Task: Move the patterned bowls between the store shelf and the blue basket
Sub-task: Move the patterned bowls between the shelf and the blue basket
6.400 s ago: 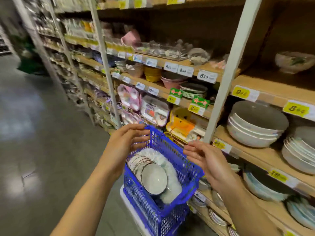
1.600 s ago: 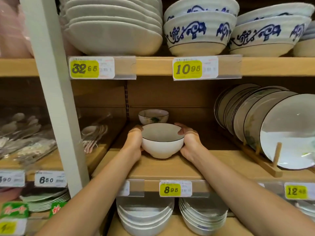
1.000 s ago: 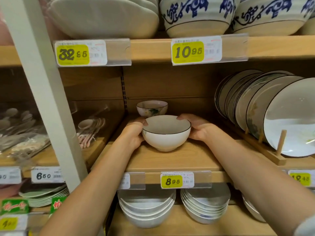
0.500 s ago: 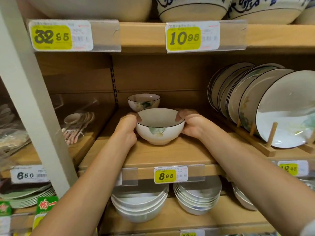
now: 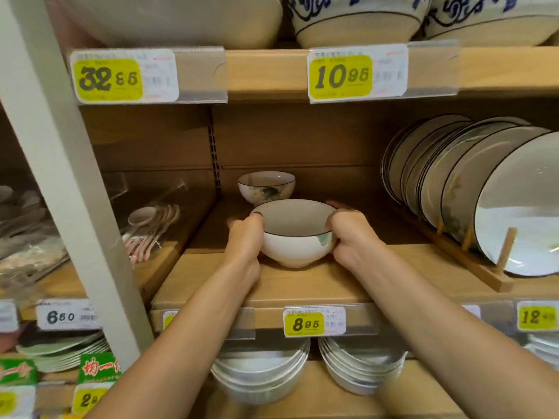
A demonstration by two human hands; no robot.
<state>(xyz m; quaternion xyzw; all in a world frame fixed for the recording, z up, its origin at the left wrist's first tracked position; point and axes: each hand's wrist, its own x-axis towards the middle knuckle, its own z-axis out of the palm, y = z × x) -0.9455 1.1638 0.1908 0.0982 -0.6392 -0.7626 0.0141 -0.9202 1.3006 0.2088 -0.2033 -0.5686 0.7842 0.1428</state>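
Wooden shelf [image 5: 302, 285]: patterned bowl [image 5: 295, 237] clasped by left hand [image 5: 246, 237] and right hand [image 5: 351, 237]; second bowl [image 5: 266, 187] at 11 o'clock. Keep level, support underneath.

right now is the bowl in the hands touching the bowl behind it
Apart. The head view shows dark shelf between the held bowl and the rear bowl; their rims do not meet.

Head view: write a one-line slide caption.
Left hand and right hand grip a patterned bowl on the wooden shelf.
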